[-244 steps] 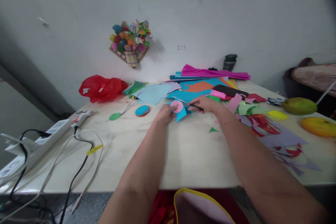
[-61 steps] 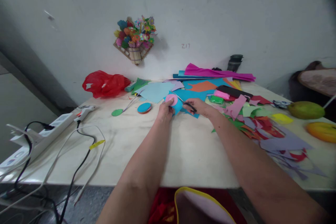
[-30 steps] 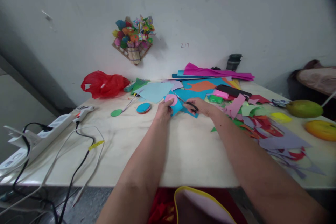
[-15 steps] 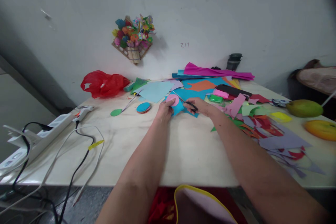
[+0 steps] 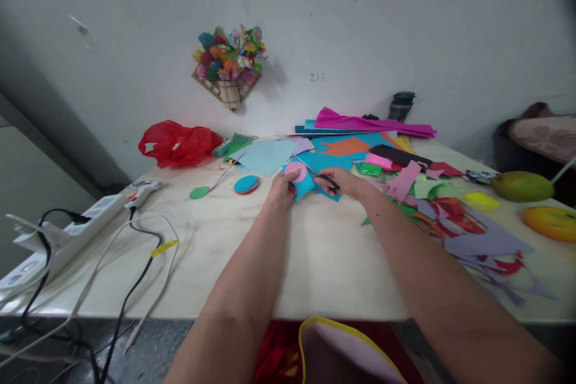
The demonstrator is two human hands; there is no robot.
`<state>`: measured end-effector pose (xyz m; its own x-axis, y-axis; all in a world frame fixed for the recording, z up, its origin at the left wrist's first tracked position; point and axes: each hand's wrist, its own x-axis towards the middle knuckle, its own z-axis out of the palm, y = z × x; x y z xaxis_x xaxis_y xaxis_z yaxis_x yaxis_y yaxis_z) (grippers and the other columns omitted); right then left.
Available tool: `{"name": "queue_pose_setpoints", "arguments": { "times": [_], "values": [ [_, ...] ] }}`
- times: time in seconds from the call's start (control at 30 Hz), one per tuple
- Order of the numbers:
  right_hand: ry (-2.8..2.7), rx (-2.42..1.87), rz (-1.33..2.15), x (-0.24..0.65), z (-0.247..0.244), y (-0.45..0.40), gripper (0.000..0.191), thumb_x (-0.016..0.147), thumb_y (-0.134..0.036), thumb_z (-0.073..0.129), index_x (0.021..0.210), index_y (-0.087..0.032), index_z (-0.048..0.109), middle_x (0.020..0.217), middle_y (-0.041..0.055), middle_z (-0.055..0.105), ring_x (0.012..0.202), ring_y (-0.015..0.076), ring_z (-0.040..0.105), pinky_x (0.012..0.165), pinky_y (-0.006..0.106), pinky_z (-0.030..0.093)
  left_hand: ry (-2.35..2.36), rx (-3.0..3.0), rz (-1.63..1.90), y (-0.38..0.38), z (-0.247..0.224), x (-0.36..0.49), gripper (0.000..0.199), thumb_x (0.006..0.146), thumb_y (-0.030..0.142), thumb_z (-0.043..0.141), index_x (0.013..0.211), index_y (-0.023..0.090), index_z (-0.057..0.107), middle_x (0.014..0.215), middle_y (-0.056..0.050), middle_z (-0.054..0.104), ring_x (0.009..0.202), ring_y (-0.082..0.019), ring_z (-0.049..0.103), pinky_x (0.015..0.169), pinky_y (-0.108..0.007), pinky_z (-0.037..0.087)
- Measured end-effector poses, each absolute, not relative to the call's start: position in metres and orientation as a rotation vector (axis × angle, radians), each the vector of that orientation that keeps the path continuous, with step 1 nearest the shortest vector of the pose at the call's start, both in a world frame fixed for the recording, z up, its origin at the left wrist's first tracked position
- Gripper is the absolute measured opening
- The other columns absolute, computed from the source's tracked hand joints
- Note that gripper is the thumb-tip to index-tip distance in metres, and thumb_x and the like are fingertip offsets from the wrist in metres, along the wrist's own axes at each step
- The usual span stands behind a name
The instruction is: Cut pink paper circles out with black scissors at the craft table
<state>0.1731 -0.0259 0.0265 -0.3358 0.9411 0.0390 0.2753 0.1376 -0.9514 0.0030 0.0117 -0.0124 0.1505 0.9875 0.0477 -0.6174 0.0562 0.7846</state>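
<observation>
My left hand (image 5: 283, 189) pinches a pink paper disc (image 5: 296, 172) together with a blue piece of paper (image 5: 304, 186) beneath it. Held in my right hand (image 5: 339, 182) is a pair of scissors (image 5: 330, 182) with black handles, its blades reaching up and left beside the pink disc. Whether the blades are parted is too small to tell. To the left lie a small stack of blue discs (image 5: 246, 184) and a green disc (image 5: 198, 192). Larger blue sheets (image 5: 333, 161) and a pale blue sheet (image 5: 265, 156) lie beyond my hands.
Coloured scraps (image 5: 481, 234), a black phone-like object (image 5: 398, 155) and two fruits (image 5: 522, 185) are on the right. A red plastic bag (image 5: 180, 143) sits back left, above a power strip (image 5: 96, 216) with cables. Paper flowers (image 5: 230, 60) hang on the wall.
The blue paper under the pink disc has shifted slightly against the scissors. Both hands stay in nearly the same place.
</observation>
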Motion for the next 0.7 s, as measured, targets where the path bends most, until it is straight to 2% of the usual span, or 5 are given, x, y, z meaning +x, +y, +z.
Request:
{"name": "queue_pose_setpoints", "arguments": {
  "times": [0.47,0.7],
  "values": [
    [-1.700,-1.210,1.227,0.1722,0.0329,-0.0297,0.023,0.070,-0.030,0.064,0.058,-0.020,0.048,0.044,-0.0031,0.045,0.039,0.0085,0.038,0.039,0.024,0.029,0.579,0.748,1.344,0.0097,-0.0100,0.0030,0.026,0.056,0.012,0.075,0.079,0.010,0.063,0.072,-0.010,0.069,0.081,-0.027,0.068,0.083,-0.041,0.053],
    [-1.723,-1.216,1.210,0.1736,0.0317,-0.0285,0.025,0.070,-0.033,0.066,0.058,-0.019,0.049,0.044,-0.0033,0.045,0.039,0.0081,0.038,0.039,0.024,0.028,0.576,0.742,1.330,0.0069,-0.0070,0.0030,0.025,0.057,0.010,0.072,0.080,0.009,0.063,0.076,-0.012,0.070,0.089,-0.029,0.067,0.087,-0.042,0.051]
  ]
}}
